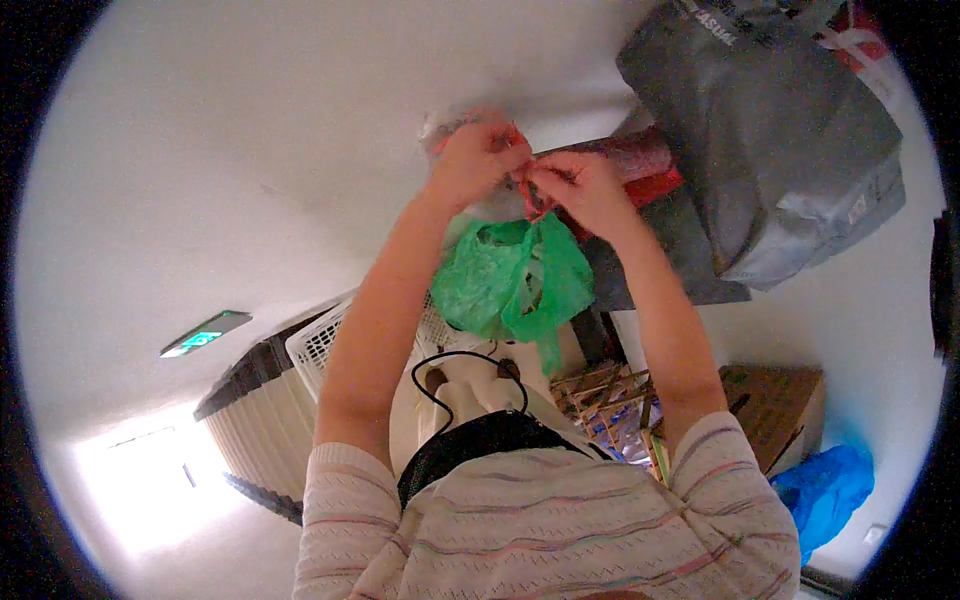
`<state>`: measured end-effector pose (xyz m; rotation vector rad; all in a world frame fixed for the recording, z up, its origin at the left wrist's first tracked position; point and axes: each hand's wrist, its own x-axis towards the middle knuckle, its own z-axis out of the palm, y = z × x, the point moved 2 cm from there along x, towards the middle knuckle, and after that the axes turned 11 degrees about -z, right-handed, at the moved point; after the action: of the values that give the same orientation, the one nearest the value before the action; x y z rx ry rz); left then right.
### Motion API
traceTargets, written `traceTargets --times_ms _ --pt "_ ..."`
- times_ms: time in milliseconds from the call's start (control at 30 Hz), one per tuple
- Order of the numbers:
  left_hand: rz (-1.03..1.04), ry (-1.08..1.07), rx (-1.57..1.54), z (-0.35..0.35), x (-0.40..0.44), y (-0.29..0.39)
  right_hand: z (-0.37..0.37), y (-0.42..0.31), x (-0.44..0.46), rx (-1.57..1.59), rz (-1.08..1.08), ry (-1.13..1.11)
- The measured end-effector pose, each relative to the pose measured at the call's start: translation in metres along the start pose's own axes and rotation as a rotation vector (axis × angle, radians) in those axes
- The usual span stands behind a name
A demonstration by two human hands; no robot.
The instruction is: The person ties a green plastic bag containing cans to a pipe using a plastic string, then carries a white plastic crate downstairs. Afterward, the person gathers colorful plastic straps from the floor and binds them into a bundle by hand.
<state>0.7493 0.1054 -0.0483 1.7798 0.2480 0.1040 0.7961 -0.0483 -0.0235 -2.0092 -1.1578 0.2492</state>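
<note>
Both hands meet at a thin, twisted piece of red plastic, which looks like part of a red plastic bag. My left hand is closed with its fingertips pinching the red plastic, and more red shows behind its knuckles. From the other side, my right hand pinches the same piece between thumb and fingers. A pale, see-through bag shows under my left hand, partly hidden. Just below both hands is a crumpled green plastic bag. Whether it joins the red plastic I cannot tell.
A large grey bag and a shiny red package are to the right of my hands. White plastic baskets stand at the left. Lower right are a cardboard box and a blue plastic bag.
</note>
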Motion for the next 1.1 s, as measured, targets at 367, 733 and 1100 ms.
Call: traceTargets --times_ms 367,733,1100 --pt "0.056 -0.112 -0.121 0.000 -0.007 0.004 0.009 0.026 0.009 -0.030 -0.068 0.099" --pt "0.351 0.537 0.492 0.024 -0.003 -0.002 0.009 0.024 0.017 0.471 0.097 0.054" --pt "0.138 0.389 0.462 -0.007 -0.039 -0.013 -0.019 0.059 0.012 -0.062 0.091 0.030"
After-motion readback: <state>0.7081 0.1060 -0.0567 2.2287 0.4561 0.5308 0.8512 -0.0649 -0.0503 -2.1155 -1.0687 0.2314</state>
